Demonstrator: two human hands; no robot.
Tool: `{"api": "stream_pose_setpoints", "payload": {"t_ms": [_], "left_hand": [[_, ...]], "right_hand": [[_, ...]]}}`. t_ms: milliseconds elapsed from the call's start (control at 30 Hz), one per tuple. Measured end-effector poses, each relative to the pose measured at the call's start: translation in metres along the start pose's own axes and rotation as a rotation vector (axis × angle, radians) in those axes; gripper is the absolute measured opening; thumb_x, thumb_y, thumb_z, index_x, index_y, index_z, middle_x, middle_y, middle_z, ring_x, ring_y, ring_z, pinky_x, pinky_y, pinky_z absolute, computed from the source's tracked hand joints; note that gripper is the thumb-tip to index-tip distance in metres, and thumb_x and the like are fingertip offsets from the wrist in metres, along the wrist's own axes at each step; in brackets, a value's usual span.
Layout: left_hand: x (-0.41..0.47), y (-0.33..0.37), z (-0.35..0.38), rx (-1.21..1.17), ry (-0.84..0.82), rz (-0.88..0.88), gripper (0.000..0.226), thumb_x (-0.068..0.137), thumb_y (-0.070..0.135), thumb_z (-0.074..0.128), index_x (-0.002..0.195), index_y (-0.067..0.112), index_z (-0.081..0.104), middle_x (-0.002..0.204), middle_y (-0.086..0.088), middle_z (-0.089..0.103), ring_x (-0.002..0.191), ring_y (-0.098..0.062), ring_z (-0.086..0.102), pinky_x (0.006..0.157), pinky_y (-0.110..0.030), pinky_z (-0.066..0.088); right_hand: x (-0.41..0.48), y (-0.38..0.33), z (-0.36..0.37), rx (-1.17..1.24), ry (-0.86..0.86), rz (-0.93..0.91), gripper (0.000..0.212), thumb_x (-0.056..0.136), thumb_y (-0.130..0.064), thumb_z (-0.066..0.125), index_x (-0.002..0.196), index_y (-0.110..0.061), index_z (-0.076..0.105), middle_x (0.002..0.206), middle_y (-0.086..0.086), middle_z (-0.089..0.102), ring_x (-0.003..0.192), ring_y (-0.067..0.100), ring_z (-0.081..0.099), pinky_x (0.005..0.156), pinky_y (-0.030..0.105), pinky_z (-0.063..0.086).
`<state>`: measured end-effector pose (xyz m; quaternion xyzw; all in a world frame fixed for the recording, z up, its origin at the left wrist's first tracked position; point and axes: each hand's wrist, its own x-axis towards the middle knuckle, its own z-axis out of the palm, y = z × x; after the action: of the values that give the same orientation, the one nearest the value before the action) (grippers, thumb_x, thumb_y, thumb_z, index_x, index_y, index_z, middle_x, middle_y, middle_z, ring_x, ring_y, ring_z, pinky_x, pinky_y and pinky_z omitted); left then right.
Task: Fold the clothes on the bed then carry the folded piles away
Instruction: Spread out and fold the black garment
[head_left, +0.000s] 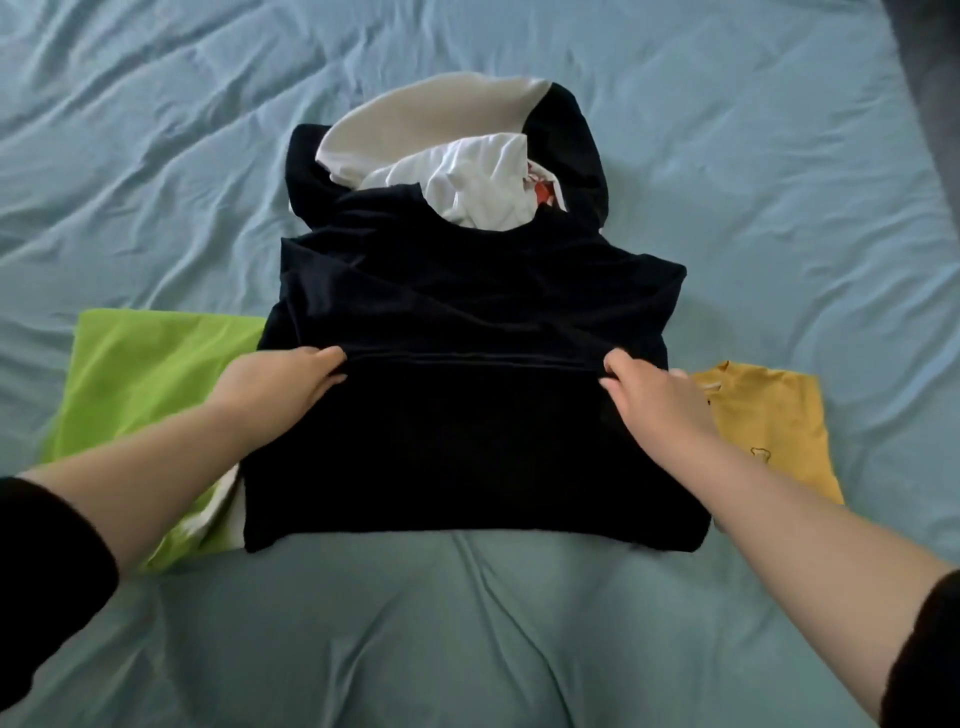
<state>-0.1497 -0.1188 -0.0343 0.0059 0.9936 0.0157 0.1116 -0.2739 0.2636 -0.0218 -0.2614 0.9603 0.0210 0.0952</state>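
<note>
**Both hands pinching fold edge of dark shirt, mid-bed**

Dark navy shirt (467, 415) lies centred on the light blue bed sheet (753, 182), lower part doubled over. Left hand (283, 387) grips the fold edge at its left end, fingers curled around the cloth. Right hand (654, 400) does the same at the right end, thumb and fingers closed on the hem. Green garment (150, 379) lies flat, partly under the shirt's left side. Yellow garment (769, 426) sits just right of it. White and dark clothes heap (467, 171) behind, touching the shirt's collar end.
</note>
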Motion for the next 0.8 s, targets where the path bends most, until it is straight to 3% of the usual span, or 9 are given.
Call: {"api": "stream_pose_setpoints", "payload": {"t_ms": [100, 233, 300, 433, 533, 600, 667, 733, 800], "left_hand": [[0.04, -0.012, -0.009, 0.006, 0.049, -0.099, 0.022, 0.099, 0.037, 0.037, 0.101, 0.018, 0.047, 0.092, -0.004, 0.062, 0.075, -0.033, 0.063, 0.052, -0.034, 0.039], [0.076, -0.016, -0.005, 0.103, -0.042, -0.231, 0.017, 0.095, 0.032, 0.048, 0.103, 0.021, 0.057, 0.102, -0.003, 0.066, 0.098, -0.029, 0.059, 0.083, -0.039, 0.035], [0.082, -0.015, -0.001, 0.07, -0.062, -0.292, 0.018, 0.096, 0.027, 0.045, 0.106, 0.021, 0.059, 0.104, -0.004, 0.066, 0.1, -0.028, 0.059, 0.087, -0.04, 0.033], [0.096, -0.02, -0.02, 0.127, 0.113, -0.261, 0.018, 0.098, 0.024, 0.039, 0.101, 0.021, 0.057, 0.101, -0.005, 0.063, 0.097, -0.031, 0.056, 0.085, -0.042, 0.03], [0.121, -0.032, -0.045, 0.187, 0.186, -0.272, 0.017, 0.098, 0.025, 0.04, 0.099, 0.022, 0.057, 0.1, -0.009, 0.062, 0.095, -0.033, 0.055, 0.088, -0.044, 0.029], [0.135, -0.03, -0.049, 0.193, 0.166, -0.335, 0.022, 0.095, 0.023, 0.043, 0.113, 0.023, 0.055, 0.112, -0.012, 0.057, 0.106, -0.034, 0.05, 0.097, -0.048, 0.027], [0.136, -0.011, -0.041, 0.073, 0.153, -0.437, 0.051, 0.09, 0.021, 0.05, 0.139, 0.025, 0.037, 0.138, -0.012, 0.04, 0.128, -0.032, 0.034, 0.109, -0.052, 0.017], [0.12, 0.028, -0.02, -0.03, 0.173, -0.45, 0.073, 0.089, 0.033, 0.055, 0.15, 0.028, 0.017, 0.155, -0.009, 0.019, 0.142, -0.029, 0.017, 0.114, -0.053, 0.007], [0.093, 0.072, 0.014, -0.021, 0.172, -0.245, 0.075, 0.089, 0.048, 0.048, 0.152, 0.032, 0.011, 0.16, -0.007, 0.013, 0.147, -0.028, 0.013, 0.114, -0.055, 0.005]], "right_hand": [[0.053, 0.001, -0.006, -0.041, 0.104, -0.019, 0.02, 0.103, -0.024, 0.038, 0.115, -0.013, 0.05, 0.09, 0.004, 0.066, 0.079, 0.031, 0.06, 0.071, 0.035, 0.028], [0.092, 0.004, 0.006, -0.109, 0.052, -0.009, 0.014, 0.103, -0.022, 0.039, 0.108, -0.017, 0.051, 0.08, 0.0, 0.062, 0.073, 0.026, 0.051, 0.074, 0.037, 0.027], [0.102, 0.007, 0.012, -0.146, 0.025, -0.022, 0.01, 0.102, -0.023, 0.04, 0.103, -0.018, 0.049, 0.068, -0.004, 0.053, 0.065, 0.023, 0.045, 0.072, 0.036, 0.026], [0.129, 0.02, 0.004, -0.204, 0.147, -0.006, 0.006, 0.101, -0.017, 0.044, 0.099, -0.016, 0.049, 0.063, -0.003, 0.048, 0.062, 0.023, 0.041, 0.067, 0.035, 0.022], [0.157, 0.027, -0.012, -0.178, 0.225, 0.04, 0.008, 0.099, -0.013, 0.045, 0.104, -0.016, 0.05, 0.082, 0.005, 0.063, 0.073, 0.027, 0.045, 0.071, 0.036, 0.023], [0.17, 0.021, -0.015, -0.144, 0.201, 0.077, 0.025, 0.093, -0.007, 0.051, 0.115, -0.019, 0.05, 0.105, 0.007, 0.063, 0.095, 0.029, 0.052, 0.083, 0.041, 0.031], [0.166, 0.008, -0.011, -0.058, 0.152, 0.133, 0.044, 0.091, -0.011, 0.055, 0.132, -0.021, 0.044, 0.133, 0.008, 0.051, 0.122, 0.029, 0.045, 0.105, 0.046, 0.029], [0.14, -0.017, 0.008, 0.052, 0.127, 0.119, 0.051, 0.096, -0.027, 0.05, 0.144, -0.022, 0.033, 0.152, 0.006, 0.032, 0.14, 0.027, 0.029, 0.116, 0.048, 0.017], [0.101, -0.047, 0.035, 0.058, 0.07, -0.059, 0.057, 0.098, -0.041, 0.038, 0.151, -0.025, 0.023, 0.16, 0.004, 0.019, 0.146, 0.023, 0.019, 0.118, 0.048, 0.011]]}}
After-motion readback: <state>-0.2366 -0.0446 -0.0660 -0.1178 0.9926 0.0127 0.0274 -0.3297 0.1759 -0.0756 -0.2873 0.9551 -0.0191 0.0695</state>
